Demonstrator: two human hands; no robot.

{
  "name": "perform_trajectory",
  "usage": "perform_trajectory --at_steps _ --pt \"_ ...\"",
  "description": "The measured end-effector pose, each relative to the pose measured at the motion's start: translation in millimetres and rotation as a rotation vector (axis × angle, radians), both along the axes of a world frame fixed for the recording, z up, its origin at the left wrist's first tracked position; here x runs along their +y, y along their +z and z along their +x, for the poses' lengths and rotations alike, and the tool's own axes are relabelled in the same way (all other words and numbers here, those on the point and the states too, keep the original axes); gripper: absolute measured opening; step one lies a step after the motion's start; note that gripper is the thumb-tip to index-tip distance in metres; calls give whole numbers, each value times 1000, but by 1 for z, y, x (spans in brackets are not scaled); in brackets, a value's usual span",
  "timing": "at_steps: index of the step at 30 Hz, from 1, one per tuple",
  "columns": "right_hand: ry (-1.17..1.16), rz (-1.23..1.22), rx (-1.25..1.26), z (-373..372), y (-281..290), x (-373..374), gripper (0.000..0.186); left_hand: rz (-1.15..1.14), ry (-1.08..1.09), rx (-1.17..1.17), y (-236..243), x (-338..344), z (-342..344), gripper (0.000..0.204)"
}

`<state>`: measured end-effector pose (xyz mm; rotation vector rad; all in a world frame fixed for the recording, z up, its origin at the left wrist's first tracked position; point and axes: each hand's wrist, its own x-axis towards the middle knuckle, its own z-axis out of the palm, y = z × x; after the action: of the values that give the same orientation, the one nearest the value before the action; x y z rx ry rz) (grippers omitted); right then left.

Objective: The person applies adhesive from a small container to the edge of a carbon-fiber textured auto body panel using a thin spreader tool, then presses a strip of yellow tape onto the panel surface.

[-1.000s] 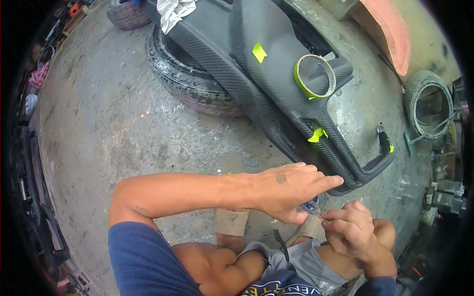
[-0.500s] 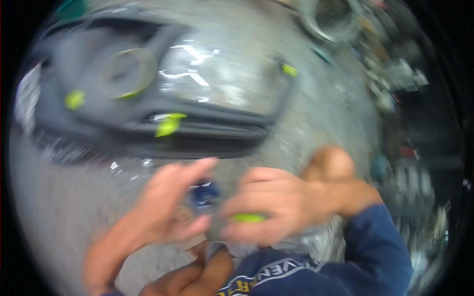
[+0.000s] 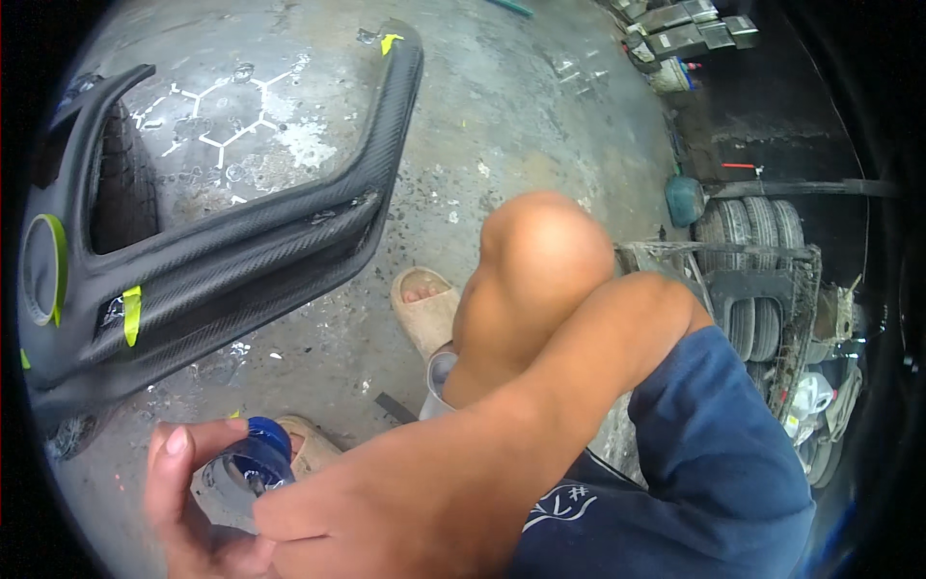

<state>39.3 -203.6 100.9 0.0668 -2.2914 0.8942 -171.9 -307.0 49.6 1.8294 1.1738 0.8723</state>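
Note:
At the lower left, my left hand (image 3: pixel 178 502) has its thumb and fingers around a small clear plastic container with a blue end (image 3: pixel 268 434). My right hand (image 3: pixel 333 531) is right beside it, fingers curled in against the container; what they hold, if anything, is hidden. Beyond my hands lies a black bumper-like panel with a carbon-weave texture (image 3: pixel 289 227). Strips of yellow-green tape (image 3: pixel 132 317) stick to it. A ring with a yellow-green edge (image 3: pixel 60 270), looking like a tape roll, rests on the panel's left part.
My bent knee (image 3: pixel 545 241) and sandalled foot (image 3: pixel 424 314) take up the middle of the view. Tyres (image 3: pixel 762 232) and a metal rack (image 3: pixel 801 299) stand at the right. Metal blocks (image 3: pixel 680 34) sit at the far right, on a stained concrete floor (image 3: pixel 463 125).
Both hands have moved to the lower left and come together at the container. My view has swung right, so the panel sits further left. The yellow-green piece at my right hand no longer shows.

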Motion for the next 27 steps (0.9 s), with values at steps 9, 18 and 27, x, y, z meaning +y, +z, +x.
perform_trajectory --at_steps 9,18,27 --pt "-47 250 -16 -5 -24 -20 11 40 137 50 -15 -8 12 103" --pt "-111 91 240 -11 -20 -18 13 146 114 9 -19 0 9 101" --pt "-100 -108 212 -12 -23 -21 17 280 131 106 -6 18 24 106"
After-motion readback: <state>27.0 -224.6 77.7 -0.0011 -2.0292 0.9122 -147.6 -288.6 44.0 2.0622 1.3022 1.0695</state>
